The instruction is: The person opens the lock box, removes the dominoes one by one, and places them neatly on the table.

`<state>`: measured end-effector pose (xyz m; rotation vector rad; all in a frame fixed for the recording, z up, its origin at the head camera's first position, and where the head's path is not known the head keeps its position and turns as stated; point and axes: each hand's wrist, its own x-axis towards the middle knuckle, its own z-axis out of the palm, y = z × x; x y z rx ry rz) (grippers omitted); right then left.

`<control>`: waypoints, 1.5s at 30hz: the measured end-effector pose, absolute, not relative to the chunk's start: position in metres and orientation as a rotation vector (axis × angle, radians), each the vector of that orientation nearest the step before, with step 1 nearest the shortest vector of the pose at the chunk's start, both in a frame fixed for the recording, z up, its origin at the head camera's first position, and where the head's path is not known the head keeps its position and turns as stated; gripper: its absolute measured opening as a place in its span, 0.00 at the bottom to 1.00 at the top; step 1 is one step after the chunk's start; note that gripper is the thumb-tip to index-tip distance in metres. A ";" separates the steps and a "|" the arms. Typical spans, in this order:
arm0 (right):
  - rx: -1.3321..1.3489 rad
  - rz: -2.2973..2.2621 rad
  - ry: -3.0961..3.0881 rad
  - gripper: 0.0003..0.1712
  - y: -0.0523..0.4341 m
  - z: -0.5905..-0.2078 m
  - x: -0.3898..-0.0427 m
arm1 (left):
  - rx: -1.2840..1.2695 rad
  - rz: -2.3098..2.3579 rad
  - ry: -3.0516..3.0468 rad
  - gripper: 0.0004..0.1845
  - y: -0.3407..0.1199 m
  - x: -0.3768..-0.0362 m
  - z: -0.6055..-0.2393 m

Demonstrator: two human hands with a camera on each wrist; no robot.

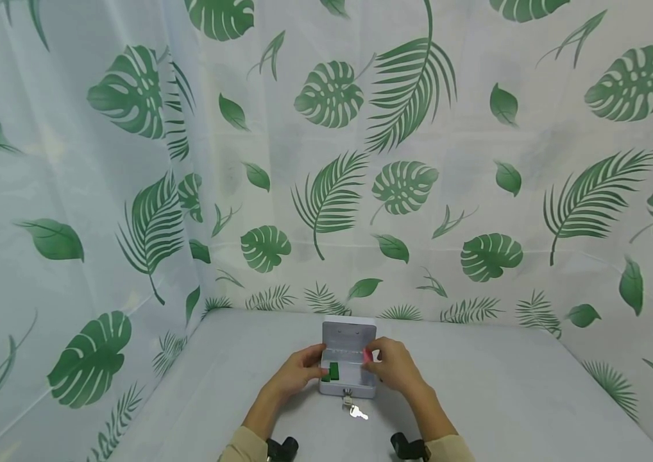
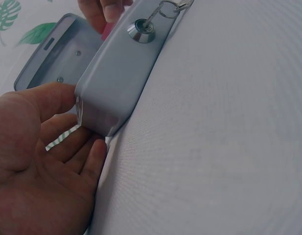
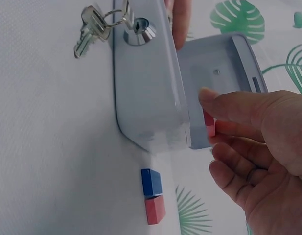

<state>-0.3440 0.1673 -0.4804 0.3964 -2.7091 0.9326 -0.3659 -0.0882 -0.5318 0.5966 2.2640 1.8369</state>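
Observation:
A small grey metal cash box point(image 1: 332, 389) stands on the table, its lid point(image 1: 349, 335) raised at the back. My left hand point(image 1: 296, 372) holds the box's left side, thumb over the rim and fingers along the outer wall point(image 2: 97, 110). Green blocks point(image 1: 334, 371) are inside, close to that thumb. Between the thumb and a finger of my right hand point(image 1: 396, 367) is a pinched red block point(image 3: 209, 123), held over the box's right edge. A key sits in the front lock point(image 3: 140, 32), and more keys point(image 1: 356, 411) hang from its ring.
To the right of the box, a blue block point(image 3: 151, 182) and another red block point(image 3: 155, 210) lie on the white tabletop point(image 1: 505, 385). Leaf-patterned curtains point(image 1: 326, 192) rise behind the table and along its left side.

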 end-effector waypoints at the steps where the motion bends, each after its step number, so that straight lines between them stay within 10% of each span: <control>1: 0.390 0.938 -2.715 0.15 0.168 -0.480 -0.344 | 0.605 1.837 2.264 0.34 -0.088 -0.366 -0.532; 45: 0.227 0.965 -2.764 0.19 0.188 -0.479 -0.345 | 0.631 1.834 2.273 0.35 -0.090 -0.364 -0.531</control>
